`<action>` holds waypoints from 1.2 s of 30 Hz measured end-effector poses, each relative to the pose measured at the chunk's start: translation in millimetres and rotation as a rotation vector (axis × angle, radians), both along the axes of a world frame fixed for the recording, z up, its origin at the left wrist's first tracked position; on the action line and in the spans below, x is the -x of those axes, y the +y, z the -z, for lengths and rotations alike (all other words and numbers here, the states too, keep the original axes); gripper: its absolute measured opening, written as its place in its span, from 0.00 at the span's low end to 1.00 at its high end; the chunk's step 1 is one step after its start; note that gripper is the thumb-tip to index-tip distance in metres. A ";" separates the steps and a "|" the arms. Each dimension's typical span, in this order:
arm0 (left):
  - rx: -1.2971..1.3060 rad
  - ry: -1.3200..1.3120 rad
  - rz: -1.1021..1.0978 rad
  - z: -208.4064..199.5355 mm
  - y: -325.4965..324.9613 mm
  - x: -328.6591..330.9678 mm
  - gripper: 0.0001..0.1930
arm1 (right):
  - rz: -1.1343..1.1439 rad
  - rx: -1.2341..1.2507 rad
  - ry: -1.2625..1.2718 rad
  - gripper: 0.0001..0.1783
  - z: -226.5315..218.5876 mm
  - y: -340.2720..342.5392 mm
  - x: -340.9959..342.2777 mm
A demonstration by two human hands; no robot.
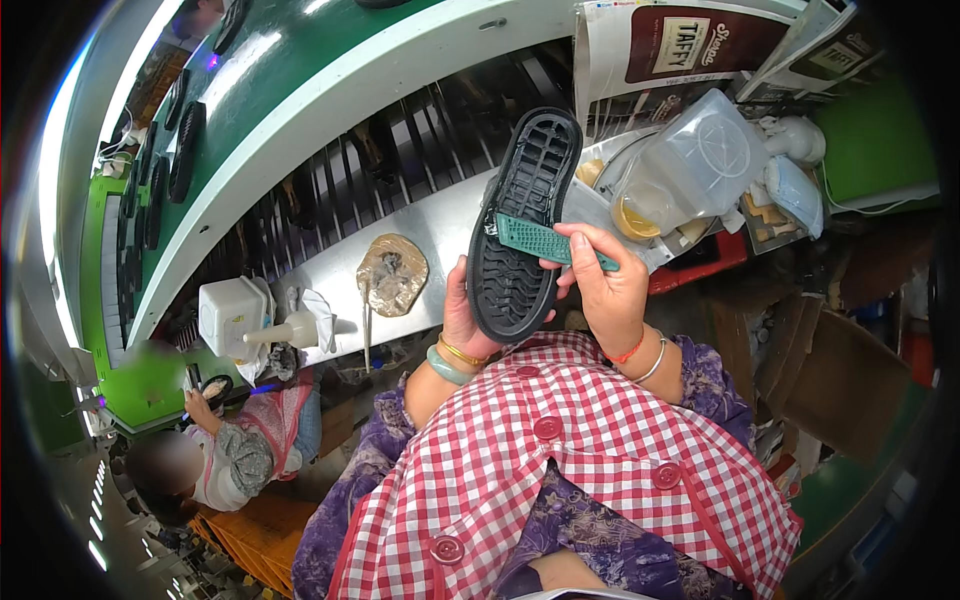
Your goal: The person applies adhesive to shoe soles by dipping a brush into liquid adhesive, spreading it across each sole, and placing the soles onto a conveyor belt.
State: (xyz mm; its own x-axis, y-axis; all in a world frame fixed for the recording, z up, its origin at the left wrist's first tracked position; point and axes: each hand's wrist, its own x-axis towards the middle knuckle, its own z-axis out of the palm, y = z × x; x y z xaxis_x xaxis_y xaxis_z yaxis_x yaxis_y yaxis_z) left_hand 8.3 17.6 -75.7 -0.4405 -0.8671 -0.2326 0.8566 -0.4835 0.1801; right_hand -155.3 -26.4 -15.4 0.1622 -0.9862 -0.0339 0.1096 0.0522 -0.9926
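Note:
Tilted upright in front of my apron is a black shoe sole, its inner side with ribs and hollow cells facing me. My left hand grips it from below and behind, so some of those fingers are hidden. Pinched in my right hand is a flat green strip with a dotted texture. The strip lies across the middle of the sole, its far end against the sole's left edge. Some glossy residue shows on the sole near that end.
On the metal ledge lie a brownish round pad and a thin stick. A white tub stands left; a clear plastic container lies right. Beyond, a green conveyor carries soles. Another person sits at left.

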 end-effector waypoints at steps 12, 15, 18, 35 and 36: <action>-0.168 -0.093 -0.169 -0.7 -5.7 -2.0 0.38 | -0.163 0.023 0.045 0.12 -8.4 14.4 -3.3; -0.069 0.081 -0.137 1.1 -5.0 -2.7 0.38 | -0.247 0.035 0.100 0.12 -12.6 18.5 -0.6; -0.061 -0.048 -0.142 -7.1 -6.9 0.2 0.38 | -0.324 0.031 0.115 0.12 -11.9 18.8 1.4; 0.030 0.344 0.257 13.0 -10.0 -2.9 0.42 | -0.804 -0.487 0.148 0.13 -22.5 -48.7 -10.7; 0.024 0.352 0.258 13.1 -10.1 -3.2 0.42 | -0.817 -0.486 0.188 0.13 -20.1 -51.3 -11.8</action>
